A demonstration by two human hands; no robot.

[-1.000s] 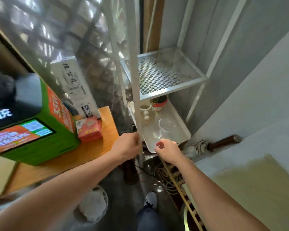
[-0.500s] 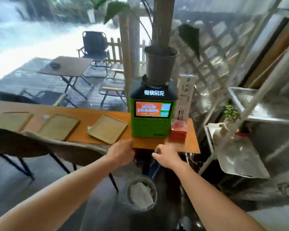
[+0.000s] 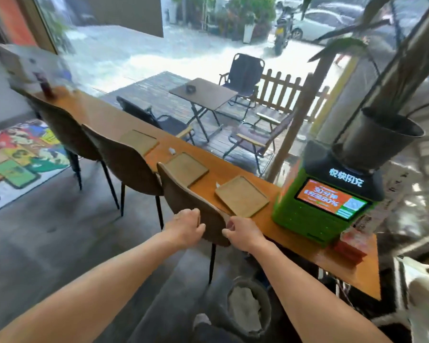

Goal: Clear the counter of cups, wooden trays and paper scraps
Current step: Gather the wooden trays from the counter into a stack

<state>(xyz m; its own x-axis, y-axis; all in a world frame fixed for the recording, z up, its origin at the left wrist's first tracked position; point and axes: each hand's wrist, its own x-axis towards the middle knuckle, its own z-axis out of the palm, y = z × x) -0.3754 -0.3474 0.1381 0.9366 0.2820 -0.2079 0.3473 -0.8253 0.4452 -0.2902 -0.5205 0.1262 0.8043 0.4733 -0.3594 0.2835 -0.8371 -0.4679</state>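
Three wooden trays lie in a row on the long wooden counter (image 3: pixel 102 115): the nearest tray (image 3: pixel 242 196), a middle tray (image 3: pixel 186 168) and a far tray (image 3: pixel 139 142). One small white paper scrap (image 3: pixel 172 151) lies between the far and middle trays, and another scrap (image 3: pixel 217 185) sits at the nearest tray's corner. A dark, blurred cup (image 3: pixel 45 86) stands at the counter's far end. My left hand (image 3: pixel 185 226) and my right hand (image 3: pixel 240 232) hover in front of the nearest chair's back, fingers loosely curled, holding nothing.
Three brown chairs (image 3: pixel 196 214) line the counter's near side. A green charging kiosk (image 3: pixel 325 201) carries a black plant pot (image 3: pixel 377 139), with a red box (image 3: pixel 349 246) beside it. A waste bin (image 3: pixel 248 308) with paper stands below. A coloured rug (image 3: pixel 18 159) lies at left.
My view has swung left from the white shelf to the whole counter. Both hands came away from the shelf holding nothing and now float by the nearest chair.
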